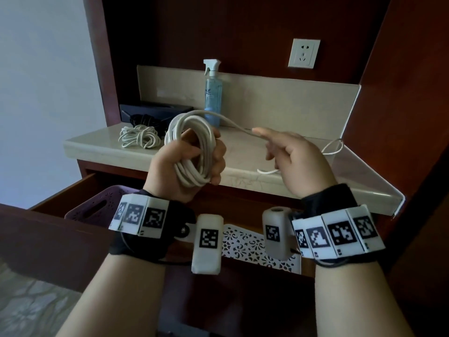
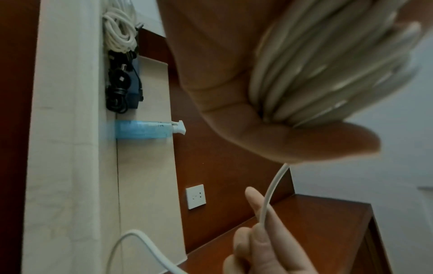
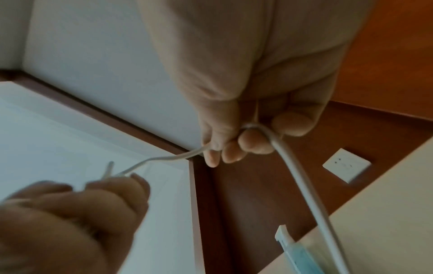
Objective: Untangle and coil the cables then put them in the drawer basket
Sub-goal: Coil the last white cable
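Note:
My left hand (image 1: 194, 156) grips a thick coil of white cable (image 1: 192, 147) above the counter's front edge. Its loops fill the palm in the left wrist view, coil (image 2: 328, 70). From the coil a loose strand (image 1: 233, 124) runs right to my right hand (image 1: 289, 152), whose curled fingers (image 3: 253, 142) hold it. The tail (image 1: 332, 147) trails over the counter (image 1: 243, 161) to the right. A second white bundle (image 1: 139, 137) and a black cable bundle (image 1: 145, 120) lie at the counter's left back. Below, the open drawer holds a purple basket (image 1: 97, 205) and a white perforated basket (image 1: 245, 246).
A blue spray bottle (image 1: 213, 93) stands at the back of the counter, beside a dark box (image 1: 155, 110). A wall socket (image 1: 303, 53) sits on the wooden back panel. Wooden cabinet sides rise on both sides.

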Tool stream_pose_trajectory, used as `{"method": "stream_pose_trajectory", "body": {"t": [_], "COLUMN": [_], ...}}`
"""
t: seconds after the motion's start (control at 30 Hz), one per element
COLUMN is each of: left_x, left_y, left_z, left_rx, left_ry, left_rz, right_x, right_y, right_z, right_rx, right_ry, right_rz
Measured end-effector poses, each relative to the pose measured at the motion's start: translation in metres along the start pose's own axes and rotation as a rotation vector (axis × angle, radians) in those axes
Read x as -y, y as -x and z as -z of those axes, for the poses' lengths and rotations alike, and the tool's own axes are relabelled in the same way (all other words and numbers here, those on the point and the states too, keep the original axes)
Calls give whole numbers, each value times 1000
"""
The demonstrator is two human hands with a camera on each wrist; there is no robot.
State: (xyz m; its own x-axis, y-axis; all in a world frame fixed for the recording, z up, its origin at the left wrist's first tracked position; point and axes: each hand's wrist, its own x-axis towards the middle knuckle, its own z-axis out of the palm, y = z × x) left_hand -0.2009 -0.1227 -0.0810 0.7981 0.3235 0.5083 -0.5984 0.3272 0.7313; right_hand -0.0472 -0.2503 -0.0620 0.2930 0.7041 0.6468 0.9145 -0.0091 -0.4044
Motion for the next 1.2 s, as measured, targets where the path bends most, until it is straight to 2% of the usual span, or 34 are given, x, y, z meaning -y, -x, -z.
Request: {"method": "stream_pose_trajectory", "body": {"t": [0.13,0.23,0.33,0.47,0.57,0.67,0.83,0.9,1.0,1.07,1.13,1.2], "left_x": [4,7,7,11,11,8,0,-5,-8,-8,-5,-2], "left_y": [-4,-6,-7,-4,-2,1,4,5,4,5,6,6], "left_z": [-6,-9,-8,-9,-10,-6,-1,1,7,11,17,14], "left_rx": [-173,-201,-164,-197,-257,-398,-562,-648,-770,-792,-781,-704], "left_ry": [-34,5,10,-55,-118,-220,150,181,69,-51,-223,-384], "left_rz": [-40,-73,-88,-76,-85,-137,-279,-296,-256,-234,-206,-187], "right_x": [2,8,12,13,9,2,-3,-5,-2,2,5,10], "right_y": [10,13,18,20,21,23,28,29,28,28,26,24], "right_z": [-8,-10,-12,-13,-13,-9,-5,-6,-5,-1,4,10], "right_rx": [-18,17,43,107,113,112,182,205,222,222,187,116], "right_ry": [-88,-134,-30,44,21,9,63,47,42,60,71,73], "right_rz": [-41,-57,-42,-46,-69,-103,-150,-167,-135,-95,-9,122]}}
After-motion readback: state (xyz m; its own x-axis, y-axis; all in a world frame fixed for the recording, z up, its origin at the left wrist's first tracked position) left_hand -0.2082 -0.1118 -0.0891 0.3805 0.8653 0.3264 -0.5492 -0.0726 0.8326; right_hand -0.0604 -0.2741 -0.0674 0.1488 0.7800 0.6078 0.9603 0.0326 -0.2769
